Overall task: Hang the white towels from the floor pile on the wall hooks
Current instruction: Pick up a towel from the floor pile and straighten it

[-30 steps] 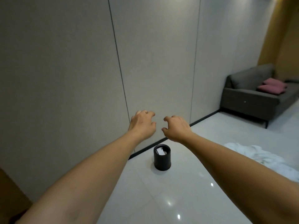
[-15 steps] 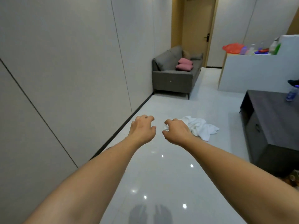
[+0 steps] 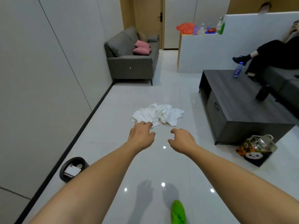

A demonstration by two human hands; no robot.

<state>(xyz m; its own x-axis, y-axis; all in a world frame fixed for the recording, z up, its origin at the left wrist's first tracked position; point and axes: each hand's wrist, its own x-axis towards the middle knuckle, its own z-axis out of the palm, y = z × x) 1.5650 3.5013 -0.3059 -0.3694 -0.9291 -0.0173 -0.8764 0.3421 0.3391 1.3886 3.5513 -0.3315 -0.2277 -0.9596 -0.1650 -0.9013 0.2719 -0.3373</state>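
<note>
A crumpled pile of white towels [image 3: 159, 114] lies on the glossy tiled floor ahead of me, between the left wall and a dark low table. Both my arms reach forward above the floor. My left hand [image 3: 141, 135] hovers just short of the pile's near edge, fingers loosely curled, holding nothing. My right hand [image 3: 182, 140] hangs beside it, a little lower in view, also loosely curled and empty. No wall hooks are in view.
A black waste bin [image 3: 71, 168] stands by the left wall [image 3: 40, 78]. A dark low table [image 3: 239, 104] with a water bottle [image 3: 237, 69] is on the right, a patterned bag [image 3: 257, 150] at its corner. A grey sofa [image 3: 131, 60] is at the back. A person sits at far right.
My view has swung from the wall to the room and tilted down; the towel pile now lies centred just beyond my hands. Both hands stay empty and loosely curled.
</note>
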